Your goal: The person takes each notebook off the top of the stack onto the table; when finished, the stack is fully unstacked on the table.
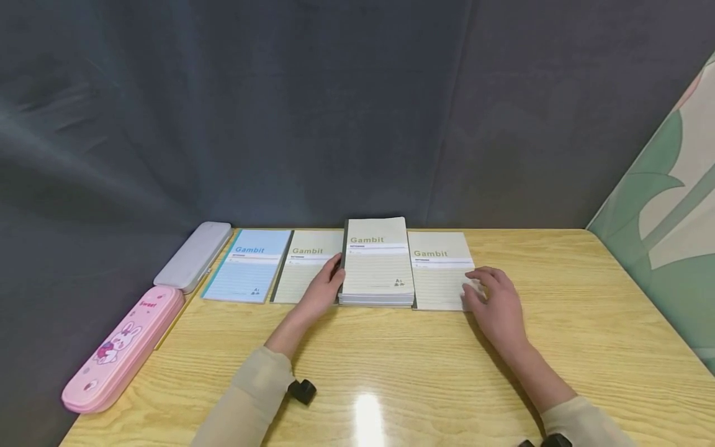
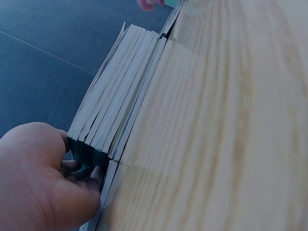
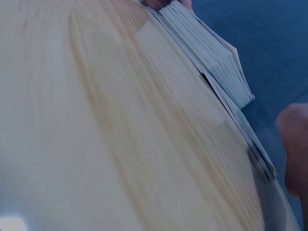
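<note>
Head view shows a stack of Gambit notebooks [image 1: 377, 264] lying at the far middle of the wooden table [image 1: 424, 372], its cream cover up. The left hand [image 1: 323, 288] grips the stack's left, spine side. In the left wrist view the fingers [image 2: 72, 166] curl against the dark green spines [image 2: 89, 156], though the fingertips are partly buried between hand and paper, so how many notebooks they catch cannot be told. The page edges fan slightly apart there.

Just right of the stack lies a single cream notebook [image 1: 441, 270], its left edge hidden under the stack. The right hand [image 1: 494, 301] rests on that notebook's near right corner with fingers loosely bent; whether it pinches the cover or only touches it is not clear. The right wrist view gives only a blurred edge of that hand [image 3: 293, 149] at the frame border beside the thin notebook.

Left of the stack lie another cream notebook [image 1: 304, 267], partly covered by the left hand, and a blue notebook [image 1: 248, 266]. At the table's left edge sit a grey pencil case [image 1: 192, 256] and a pink pencil case [image 1: 125, 347], overhanging the edge.
</note>
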A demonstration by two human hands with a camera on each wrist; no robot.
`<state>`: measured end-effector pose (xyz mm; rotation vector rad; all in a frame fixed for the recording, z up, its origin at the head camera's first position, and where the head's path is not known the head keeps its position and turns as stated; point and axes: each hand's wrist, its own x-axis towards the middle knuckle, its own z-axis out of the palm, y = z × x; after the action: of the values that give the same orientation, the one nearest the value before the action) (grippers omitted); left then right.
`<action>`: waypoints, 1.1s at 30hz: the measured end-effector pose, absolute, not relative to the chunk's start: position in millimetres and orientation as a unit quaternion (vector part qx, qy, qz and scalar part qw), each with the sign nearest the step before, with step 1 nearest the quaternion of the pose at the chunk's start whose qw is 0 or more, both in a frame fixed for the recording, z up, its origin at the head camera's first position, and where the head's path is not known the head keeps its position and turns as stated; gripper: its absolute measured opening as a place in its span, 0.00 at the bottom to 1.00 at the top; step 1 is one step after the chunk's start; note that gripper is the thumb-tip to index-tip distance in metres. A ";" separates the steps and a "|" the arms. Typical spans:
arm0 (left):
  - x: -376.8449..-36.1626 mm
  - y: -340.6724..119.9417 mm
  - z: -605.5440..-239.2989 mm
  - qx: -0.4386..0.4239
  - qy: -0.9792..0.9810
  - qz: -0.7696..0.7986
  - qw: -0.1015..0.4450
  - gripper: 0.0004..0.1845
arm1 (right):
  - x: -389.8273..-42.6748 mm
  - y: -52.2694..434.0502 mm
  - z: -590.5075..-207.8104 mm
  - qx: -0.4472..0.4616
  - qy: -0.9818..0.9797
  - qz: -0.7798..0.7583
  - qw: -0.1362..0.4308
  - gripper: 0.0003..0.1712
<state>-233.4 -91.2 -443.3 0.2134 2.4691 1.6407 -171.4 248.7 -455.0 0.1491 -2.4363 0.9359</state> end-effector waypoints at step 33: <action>-233.7 -90.3 -440.7 0.069 0.830 0.548 0.084 0.31 | -205.0 161.9 -449.3 0.025 -0.838 0.531 0.121 0.12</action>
<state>-233.7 -90.3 -440.7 0.2059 2.4747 1.6342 -205.0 161.9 -449.3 0.0731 -2.4483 1.5503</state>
